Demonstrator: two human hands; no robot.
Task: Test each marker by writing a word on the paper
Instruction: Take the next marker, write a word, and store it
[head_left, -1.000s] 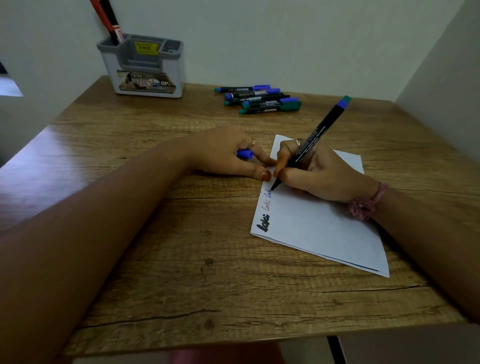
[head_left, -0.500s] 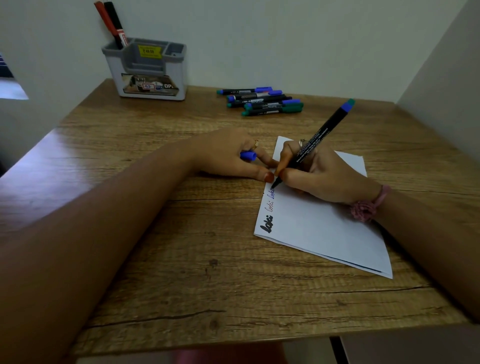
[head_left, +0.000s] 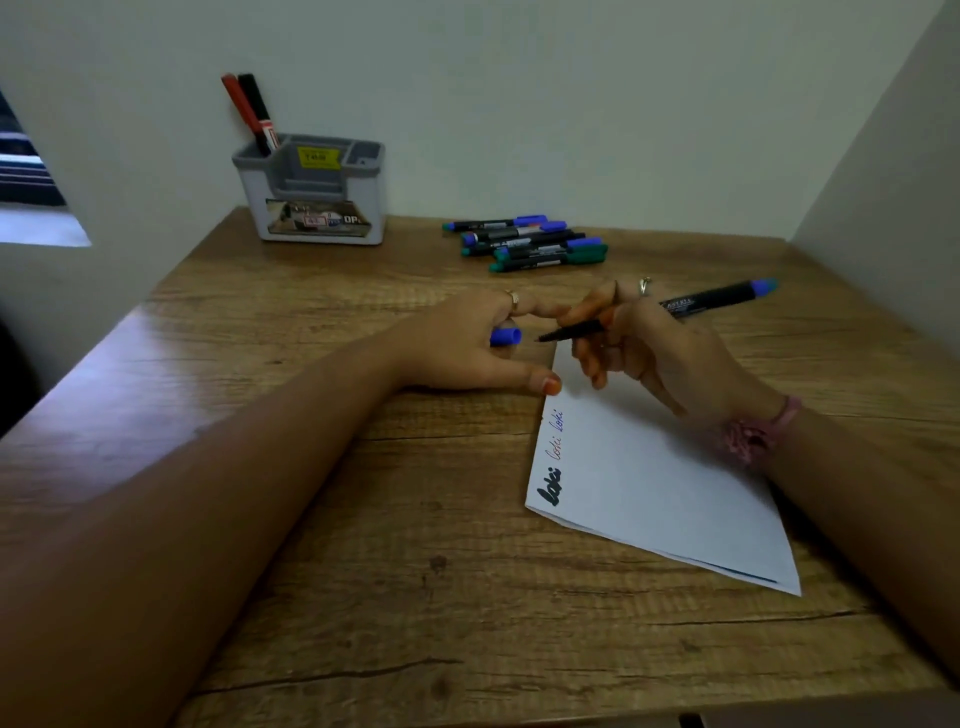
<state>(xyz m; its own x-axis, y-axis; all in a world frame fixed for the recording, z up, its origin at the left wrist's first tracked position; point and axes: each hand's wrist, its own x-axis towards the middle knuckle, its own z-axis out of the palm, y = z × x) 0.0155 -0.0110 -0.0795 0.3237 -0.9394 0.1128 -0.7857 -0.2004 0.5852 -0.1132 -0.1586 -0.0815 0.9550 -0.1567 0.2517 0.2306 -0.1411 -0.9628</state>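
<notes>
Head view, looking down on a wood-grain surface (head_left: 311, 519) with dark knots and cracks, set against pale matte walls.

Just right of centre, at about 4 o'clock, lies a smooth white sheet of paper (head_left: 665, 488), a slanted rectangle. Three small handwritten words run along its left edge: one thick and black, one thin and red, one thin and blue.

The right hand (head_left: 654, 343), at about 1 o'clock, hangs above the paper's far end, fingers curled around a slim black marker (head_left: 696, 306). The marker lies nearly level, its fine tip pointing left and off the paper, its blue end to the right.

The left hand (head_left: 467, 343), just left of it, rests on the surface with fingers loosely curled around a short blue cap (head_left: 505, 336); its thumb touches the paper's far left corner.

At 12 o'clock, a tight row of capped markers (head_left: 530, 243) in blue and green lies flat. At 11 o'clock stands a boxy grey plastic organiser (head_left: 311, 197) with a yellow sticker, holding a red pen (head_left: 236, 104) and a black pen (head_left: 257, 109), both tilted left.
</notes>
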